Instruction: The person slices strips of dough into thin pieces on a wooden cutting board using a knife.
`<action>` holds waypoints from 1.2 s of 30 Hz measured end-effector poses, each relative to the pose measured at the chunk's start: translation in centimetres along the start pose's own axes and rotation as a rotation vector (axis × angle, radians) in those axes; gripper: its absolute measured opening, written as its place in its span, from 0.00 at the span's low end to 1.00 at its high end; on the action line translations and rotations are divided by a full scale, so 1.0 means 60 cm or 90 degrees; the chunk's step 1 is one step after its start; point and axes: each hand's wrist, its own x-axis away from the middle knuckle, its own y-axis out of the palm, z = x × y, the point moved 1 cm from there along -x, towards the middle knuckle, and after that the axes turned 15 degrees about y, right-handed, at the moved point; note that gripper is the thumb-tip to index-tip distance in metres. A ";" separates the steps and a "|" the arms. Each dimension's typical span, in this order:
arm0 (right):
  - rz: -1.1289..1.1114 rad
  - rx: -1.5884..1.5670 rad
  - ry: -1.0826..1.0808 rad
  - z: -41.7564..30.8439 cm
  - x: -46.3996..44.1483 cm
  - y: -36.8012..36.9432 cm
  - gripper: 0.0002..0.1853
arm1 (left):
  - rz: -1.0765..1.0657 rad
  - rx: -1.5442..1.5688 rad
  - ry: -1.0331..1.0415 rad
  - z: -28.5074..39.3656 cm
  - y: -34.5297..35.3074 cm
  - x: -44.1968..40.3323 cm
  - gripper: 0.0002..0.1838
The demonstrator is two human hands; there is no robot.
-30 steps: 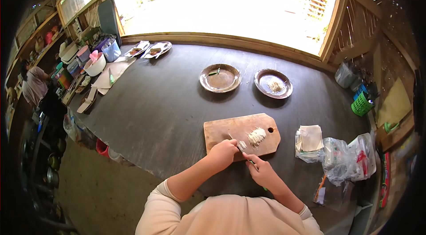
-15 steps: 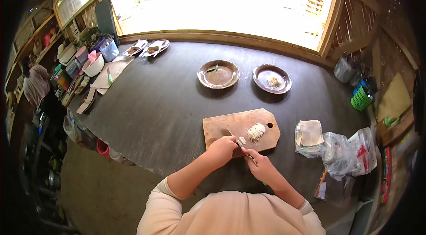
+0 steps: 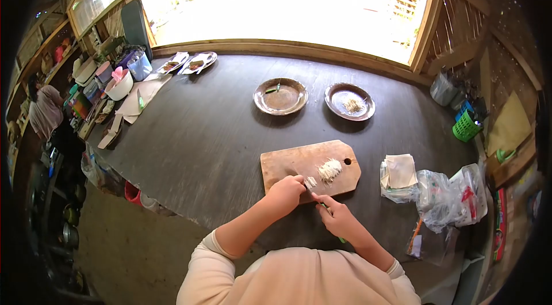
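A wooden cutting board with a hole at its right end lies on the dark table. My left hand is closed at the board's front edge, around pale strips whose tips show beside its fingers. My right hand is wrapped round the green handle of a knife, its blade against the pale strips. A pile of shredded pale pieces lies on the board to the right. Beyond are a brown plate with green chillies and another plate with pale shreds.
Plastic bags and a stack of pale sheets lie at the right. A green basket stands farther back. At the far left are tubs, two small plates and a person by the shelves.
The view has shifted slightly. Both hands stay at the board's front edge, with the knife blade making only small movements at the pale strips.
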 end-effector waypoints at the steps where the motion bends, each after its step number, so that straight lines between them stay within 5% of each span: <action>1: -0.012 0.000 0.024 -0.003 0.004 -0.001 0.18 | -0.005 0.004 0.007 0.000 0.002 0.002 0.09; 29: 0.019 -0.020 -0.048 0.008 -0.014 0.010 0.17 | 0.032 0.052 0.012 -0.008 0.008 0.004 0.10; 36: -0.003 -0.038 -0.013 0.008 -0.007 0.007 0.17 | 0.022 0.020 0.012 0.001 -0.001 0.002 0.03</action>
